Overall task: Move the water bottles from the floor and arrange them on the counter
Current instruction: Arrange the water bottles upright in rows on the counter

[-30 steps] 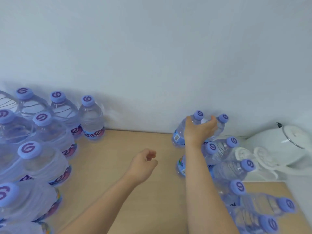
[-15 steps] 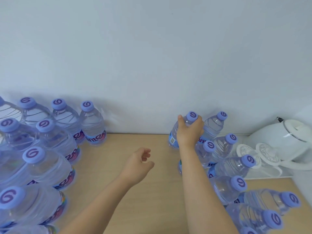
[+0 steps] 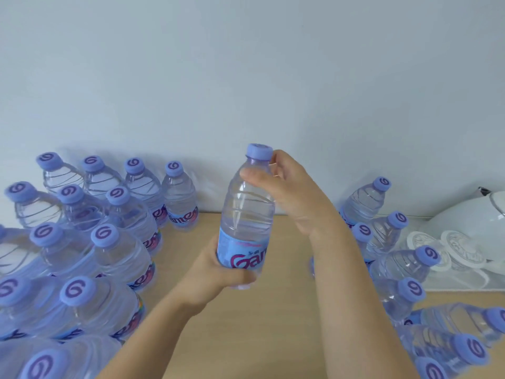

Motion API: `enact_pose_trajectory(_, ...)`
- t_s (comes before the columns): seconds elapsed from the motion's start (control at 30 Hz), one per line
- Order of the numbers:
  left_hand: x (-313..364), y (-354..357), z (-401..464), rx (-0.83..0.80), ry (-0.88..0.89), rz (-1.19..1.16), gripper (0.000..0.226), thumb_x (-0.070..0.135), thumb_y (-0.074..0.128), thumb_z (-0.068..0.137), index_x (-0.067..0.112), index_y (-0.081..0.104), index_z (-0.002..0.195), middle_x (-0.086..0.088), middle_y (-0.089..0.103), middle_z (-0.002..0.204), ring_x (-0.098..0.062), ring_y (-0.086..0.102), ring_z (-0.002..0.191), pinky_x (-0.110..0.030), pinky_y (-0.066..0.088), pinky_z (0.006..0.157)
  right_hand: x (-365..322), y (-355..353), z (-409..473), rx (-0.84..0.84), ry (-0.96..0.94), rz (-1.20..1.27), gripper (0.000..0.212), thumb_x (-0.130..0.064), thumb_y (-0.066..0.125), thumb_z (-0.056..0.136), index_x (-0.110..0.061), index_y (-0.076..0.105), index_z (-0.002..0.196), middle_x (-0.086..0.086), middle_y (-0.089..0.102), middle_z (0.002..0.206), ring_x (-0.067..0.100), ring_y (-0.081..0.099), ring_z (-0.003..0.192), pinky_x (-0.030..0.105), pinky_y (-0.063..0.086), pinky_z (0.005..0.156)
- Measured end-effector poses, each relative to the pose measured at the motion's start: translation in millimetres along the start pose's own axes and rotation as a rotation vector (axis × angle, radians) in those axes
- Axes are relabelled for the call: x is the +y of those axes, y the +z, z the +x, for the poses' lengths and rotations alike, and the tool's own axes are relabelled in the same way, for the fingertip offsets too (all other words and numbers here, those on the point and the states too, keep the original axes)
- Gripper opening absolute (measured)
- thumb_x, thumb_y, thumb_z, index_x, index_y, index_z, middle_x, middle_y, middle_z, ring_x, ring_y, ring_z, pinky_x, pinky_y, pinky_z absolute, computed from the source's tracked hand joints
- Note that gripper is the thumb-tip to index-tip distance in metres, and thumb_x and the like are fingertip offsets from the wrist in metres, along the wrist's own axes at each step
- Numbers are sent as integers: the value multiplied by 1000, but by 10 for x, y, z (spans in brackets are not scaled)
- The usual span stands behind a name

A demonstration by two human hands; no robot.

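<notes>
A clear water bottle with a purple cap and blue label is held upright above the wooden counter, between both hands. My right hand grips its neck and shoulder just below the cap. My left hand wraps around its base and lower label. Several more bottles of the same kind stand in rows on the counter's left side. Another group of bottles stands along the right side, partly hidden by my right forearm.
A white electric kettle sits at the far right against the wall. Beside it, upturned clear glasses rest on a white tray. A bare strip of counter runs between the two bottle groups. The wall closes off the back.
My right hand has lifted one bottle out of the right group and carried it left to the middle. My left hand has risen and taken hold of its base.
</notes>
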State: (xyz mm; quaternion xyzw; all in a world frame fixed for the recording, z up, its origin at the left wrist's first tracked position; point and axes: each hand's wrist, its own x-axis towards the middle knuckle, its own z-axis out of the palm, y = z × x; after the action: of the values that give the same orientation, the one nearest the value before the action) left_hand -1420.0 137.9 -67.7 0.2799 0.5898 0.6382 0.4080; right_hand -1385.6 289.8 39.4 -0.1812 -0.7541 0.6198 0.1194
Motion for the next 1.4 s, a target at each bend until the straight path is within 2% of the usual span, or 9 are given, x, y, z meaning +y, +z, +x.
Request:
enact_pose_trajectory(0.1,163,-72,-157,-391,-7,-130,31,14,64,64,-5,52,85,-11,50,70,-22,41,60,-24,33,52,34,-31,42,-292,6,175,44,-41,70,65,-19,59,102,2,67,103,19,64,102,38,50,90)
enact_pose_trajectory(0.27,218,-70,-247,-375,-85,-193,44,19,68,63,-3,56,99,-14,49,77,-24,44,68,-27,35,56,128,152,55,-326,-18,506,19,-33,65,64,-22,67,79,6,67,79,26,62,77,37,49,75)
enact_pose_trajectory(0.47,60,113,-287,347,-82,11,63,14,82,46,9,55,103,0,70,80,-7,65,68,-22,51,61,192,376,62,113,13,284,12,-22,69,72,-15,60,76,-3,66,64,12,63,60,22,49,54)
enact_pose_trajectory(0.57,19,100,-333,296,-106,-35,60,10,80,49,6,57,104,-2,70,81,-11,65,72,-26,52,63,208,423,48,132,47,109,17,-30,70,77,-17,60,80,-6,69,71,6,64,61,24,50,60)
enact_pose_trajectory(0.7,68,-48,-376,221,-80,-100,50,4,75,54,3,56,100,-7,64,77,-14,59,67,-23,48,59,152,305,53,-114,48,-139,26,-48,70,74,-28,62,89,-8,69,89,6,67,81,25,52,71)
enact_pose_trajectory(1.0,-24,-171,-406,197,-91,-169,45,4,75,56,7,59,98,-4,65,76,-11,59,67,-21,49,59,185,509,156,-43,105,-271,65,-63,68,51,-23,59,100,-8,67,97,9,66,87,34,55,78)
enact_pose_trajectory(1.1,-137,-176,-365,325,-107,-188,58,15,79,47,11,58,101,-3,67,83,-11,61,73,-25,52,63,282,667,241,15,98,-274,59,-59,70,48,-19,56,90,-6,64,87,10,65,78,30,53,67)
enact_pose_trajectory(1.23,-368,-163,-267,713,-164,-180,61,14,71,48,17,51,105,-3,67,94,-12,62,76,-25,52,70,502,952,369,10,101,-280,52,-46,82,55,-17,54,87,-5,61,83,14,64,77,32,52,68)
enact_pose_trajectory(1.4,-666,-309,-279,902,-177,-97,61,-2,71,59,22,49,112,1,61,104,-8,61,86,-11,44,54,750,1215,404,7,46,-283,54,-42,85,56,-20,50,90,-12,54,84,2,54,74,20,40,61)
